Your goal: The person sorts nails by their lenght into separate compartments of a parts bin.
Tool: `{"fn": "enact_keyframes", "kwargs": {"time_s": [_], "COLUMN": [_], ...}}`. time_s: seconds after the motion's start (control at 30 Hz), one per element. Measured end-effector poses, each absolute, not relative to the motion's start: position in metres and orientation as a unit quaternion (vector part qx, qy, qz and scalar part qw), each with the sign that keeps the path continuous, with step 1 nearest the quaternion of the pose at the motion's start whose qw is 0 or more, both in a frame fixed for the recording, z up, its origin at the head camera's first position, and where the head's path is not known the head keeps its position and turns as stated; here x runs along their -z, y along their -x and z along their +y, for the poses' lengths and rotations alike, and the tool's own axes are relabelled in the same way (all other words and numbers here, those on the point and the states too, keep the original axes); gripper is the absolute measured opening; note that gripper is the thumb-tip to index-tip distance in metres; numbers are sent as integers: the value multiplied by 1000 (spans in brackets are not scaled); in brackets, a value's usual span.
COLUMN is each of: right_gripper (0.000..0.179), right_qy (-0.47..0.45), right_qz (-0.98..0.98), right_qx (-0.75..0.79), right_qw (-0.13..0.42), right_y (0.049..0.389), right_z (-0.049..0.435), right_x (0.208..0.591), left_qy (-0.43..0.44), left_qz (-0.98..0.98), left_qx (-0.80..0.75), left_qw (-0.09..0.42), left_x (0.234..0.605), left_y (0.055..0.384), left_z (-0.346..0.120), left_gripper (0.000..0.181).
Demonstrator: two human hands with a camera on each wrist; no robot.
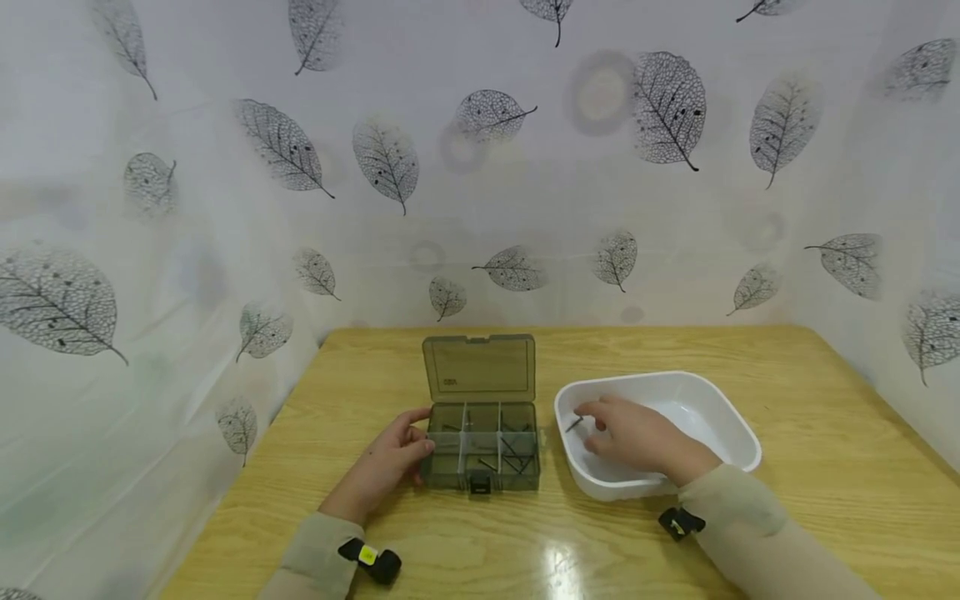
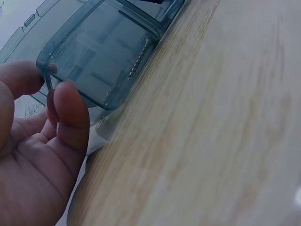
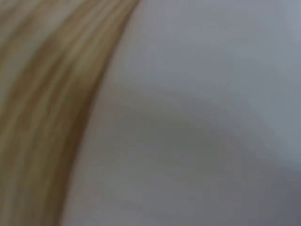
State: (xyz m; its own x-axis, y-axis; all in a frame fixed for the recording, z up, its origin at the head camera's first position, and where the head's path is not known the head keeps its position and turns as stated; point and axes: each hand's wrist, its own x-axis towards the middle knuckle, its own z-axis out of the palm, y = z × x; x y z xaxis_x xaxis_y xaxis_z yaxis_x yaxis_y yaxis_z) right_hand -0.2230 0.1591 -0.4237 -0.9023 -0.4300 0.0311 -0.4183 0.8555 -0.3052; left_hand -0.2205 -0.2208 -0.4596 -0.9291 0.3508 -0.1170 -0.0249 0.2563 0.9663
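Observation:
My left hand (image 1: pixel 390 457) holds the left wall of a dark translucent compartment box (image 1: pixel 480 479), pinching it between thumb and fingers. The box's lid (image 1: pixel 482 367) stands up at the back. Several screws (image 1: pixel 516 454) lie in its compartments; the left wrist view shows one threaded screw (image 2: pixel 139 60) through the wall. My right hand (image 1: pixel 637 433) reaches down into a white plastic basin (image 1: pixel 738 433), thumb and index finger apart. A small screw (image 1: pixel 574 423) shows just below the index fingertip; whether they touch I cannot tell.
Box and basin stand side by side on a wood-grain table (image 1: pixel 480 550), a narrow gap between them. A white sheet (image 1: pixel 540 192) with leaf prints hangs behind and along both sides. The right wrist view shows the basin's blurred wall (image 3: pixel 188 141) and some table.

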Motion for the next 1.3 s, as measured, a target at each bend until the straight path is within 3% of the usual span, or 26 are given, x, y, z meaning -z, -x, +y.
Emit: {"fn": "enact_keyframes", "kwargs": {"time_s": [0.47,0.87,1.3], "right_gripper": [57,11,11], "right_qy": [194,232,223], "right_qz": [969,956,960], "right_qx": [143,168,163], "right_qw": [59,57,35], "right_y": [230,229,228], "right_z": [163,167,164], "right_x": [442,441,437], "left_qy": [-110,-108,-107], "left_qz": [776,779,783], "left_qx": [-601,-598,-595], "left_qw": [154,152,148], "left_x": [464,462,463], "left_y": [221,220,221], "left_z": [-222,-221,-221], "left_gripper": [55,54,54]}}
